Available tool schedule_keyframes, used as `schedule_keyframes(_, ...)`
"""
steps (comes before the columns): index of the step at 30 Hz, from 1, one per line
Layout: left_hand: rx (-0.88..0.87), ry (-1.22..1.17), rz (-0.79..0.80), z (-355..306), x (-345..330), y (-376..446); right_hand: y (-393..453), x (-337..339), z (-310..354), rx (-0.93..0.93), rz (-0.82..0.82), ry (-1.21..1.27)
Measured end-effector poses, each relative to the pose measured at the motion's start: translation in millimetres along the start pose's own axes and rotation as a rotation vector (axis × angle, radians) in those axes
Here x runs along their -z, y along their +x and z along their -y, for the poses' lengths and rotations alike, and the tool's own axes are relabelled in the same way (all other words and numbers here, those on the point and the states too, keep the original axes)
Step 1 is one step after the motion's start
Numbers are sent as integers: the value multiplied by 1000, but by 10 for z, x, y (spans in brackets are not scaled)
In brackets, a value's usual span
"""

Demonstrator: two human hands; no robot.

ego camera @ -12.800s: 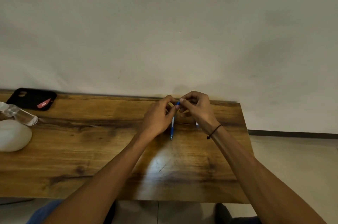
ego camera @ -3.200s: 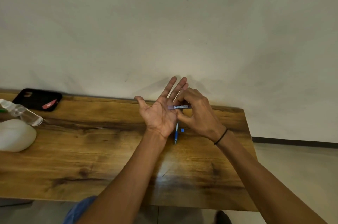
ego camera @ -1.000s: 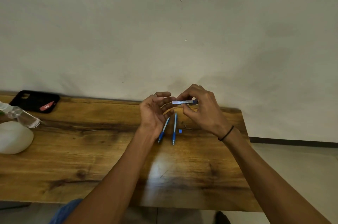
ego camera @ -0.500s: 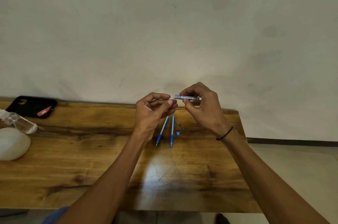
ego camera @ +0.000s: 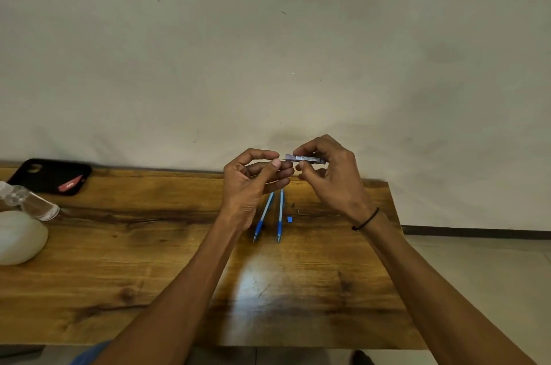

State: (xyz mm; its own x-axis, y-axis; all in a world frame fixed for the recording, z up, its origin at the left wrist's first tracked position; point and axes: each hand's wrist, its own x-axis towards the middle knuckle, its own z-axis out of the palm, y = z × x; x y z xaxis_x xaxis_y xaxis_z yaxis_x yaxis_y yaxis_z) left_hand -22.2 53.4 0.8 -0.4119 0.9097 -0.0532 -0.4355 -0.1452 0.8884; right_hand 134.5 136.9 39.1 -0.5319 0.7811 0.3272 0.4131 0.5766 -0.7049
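Purple plastic, slim and labelled, the lead case (ego camera: 304, 158) is held level in the air above and just beyond the pair of blue pencils (ego camera: 279, 215). The pencils lie side by side on the wooden counter (ego camera: 149, 260), tips toward the person. The right hand (ego camera: 331, 180) pinches the case along its length, forefinger on top and thumb below, the other fingers curled behind it. The left hand (ego camera: 250, 186) is up at the case's left end. Its thumb and forefinger tips are drawn together right at the mouth, and the remaining fingers are loosely bent beneath. Whether a lead sits between those two tips I cannot tell; it would be too fine to show. Both hands are clear of the pencils.

Just right of the pencils lies a small blue cap (ego camera: 289, 219), apart from both barrels. Far to the left of the pencils, a black phone (ego camera: 50, 176) rests against the wall. A clear bottle (ego camera: 32, 203) on its side and a white rounded lump (ego camera: 18, 238) sit nearer the person.

This looks like the refilling step, with a lead being drawn from the case and neither pencil yet taken up. The next move calls for a slow pull straight along the case's axis, so the thin stick does not snap. The right hand should keep the case level so nothing else slides out. After that one hand must come free to lift a pencil and feed the lead into its open end. The cap goes back on last.
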Motion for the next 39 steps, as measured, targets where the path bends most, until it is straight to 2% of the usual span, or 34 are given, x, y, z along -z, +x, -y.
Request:
schedule_keyframes(26,-1,-69,-12,45,-80,12,2,-17,-33,24,-8,6)
schedule_keyframes(39,12,-35,-59,51,-78,23,-7,3,-16,-27,-35,33)
